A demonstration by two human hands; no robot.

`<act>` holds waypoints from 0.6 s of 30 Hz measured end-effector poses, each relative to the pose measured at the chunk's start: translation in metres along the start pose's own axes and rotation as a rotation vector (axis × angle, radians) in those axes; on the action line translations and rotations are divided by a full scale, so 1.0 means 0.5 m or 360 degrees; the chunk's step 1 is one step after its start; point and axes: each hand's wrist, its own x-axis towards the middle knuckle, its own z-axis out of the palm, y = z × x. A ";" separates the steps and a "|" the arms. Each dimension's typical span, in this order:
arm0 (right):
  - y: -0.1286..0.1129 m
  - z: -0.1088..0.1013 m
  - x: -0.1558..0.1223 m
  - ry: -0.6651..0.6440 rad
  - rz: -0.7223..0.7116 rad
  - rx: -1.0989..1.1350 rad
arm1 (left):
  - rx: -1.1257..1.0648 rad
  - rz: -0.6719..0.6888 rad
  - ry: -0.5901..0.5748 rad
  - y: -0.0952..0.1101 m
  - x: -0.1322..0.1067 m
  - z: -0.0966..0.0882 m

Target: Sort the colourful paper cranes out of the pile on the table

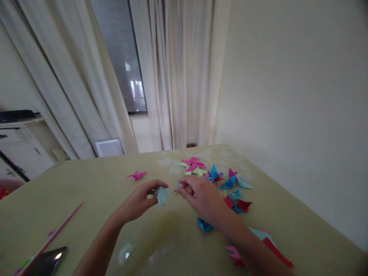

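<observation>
My left hand is curled around a small pale blue folded paper piece, pinching it just above the tabletop. My right hand sits close beside it, its fingertips pinched on a small pale, purplish paper bit that is too blurred to name. The two hands almost touch over the middle of the beige table. Behind and to the right of my right hand lies a scatter of folded origami shapes in pink, blue, red and pale yellow.
A lone pink origami piece lies left of the hands. A blue folded piece rests near my right wrist, and red and teal papers by my forearm. A pink stick and a dark phone lie at front left. Curtains and a wall stand behind.
</observation>
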 end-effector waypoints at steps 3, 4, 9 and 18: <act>-0.002 0.017 0.000 -0.0065 -0.0028 0.0178 | -0.0206 0.0109 0.0111 0.037 0.005 0.042; -0.001 0.019 0.000 -0.0091 -0.0041 0.0246 | -0.0263 0.0125 0.0145 0.043 0.005 0.052; 0.000 0.025 0.004 -0.0191 -0.0082 0.0466 | -0.0379 0.0119 0.0202 0.052 0.004 0.075; 0.079 -0.055 0.027 0.0129 0.0177 -0.0039 | 0.0505 -0.0136 0.0878 -0.143 0.023 0.100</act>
